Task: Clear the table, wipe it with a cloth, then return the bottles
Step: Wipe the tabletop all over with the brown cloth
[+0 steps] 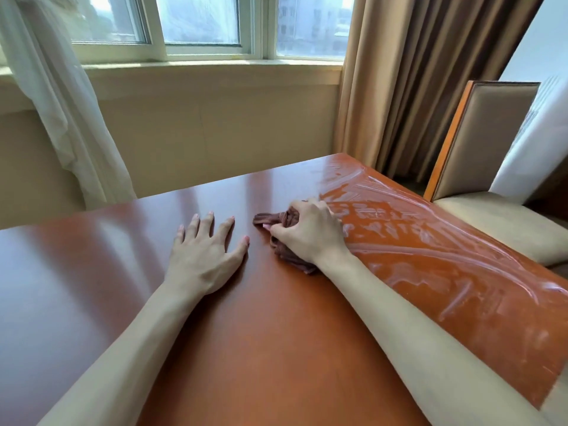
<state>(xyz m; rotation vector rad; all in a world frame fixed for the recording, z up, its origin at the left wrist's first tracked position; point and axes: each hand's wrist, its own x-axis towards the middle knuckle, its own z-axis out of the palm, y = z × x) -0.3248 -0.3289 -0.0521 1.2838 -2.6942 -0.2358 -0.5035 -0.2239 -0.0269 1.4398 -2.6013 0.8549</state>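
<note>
R hand (309,232): fingers curled tight round a bunched brown cloth (284,238), thumb pinching it at the near side; cloth pressed flat on the table (246,318), roughly mid-top, w/ folds sticking out left of the knuckles and under the wrist. L hand (204,253): fingers straight and spread, palm down, resting on the wood just beside the cloth, holding nothing; thumb tip near the cloth but not touching it. Both forearms bare, reaching in from the near edge.

Tabletop is glossy red-brown wood. The strip to the R of the cloth hand is covered w/ wet smeary streaks (415,241) up to the far R corner; wood to the L looks dry and shiny.

Off the R edge: a padded chair (479,139) w/ wood-trimmed back, tucked close to the table, something white (531,139) leaning on it, can't tell what. Behind: brown curtain (408,87), window (199,23), sheer white curtain (61,103) at L.
</note>
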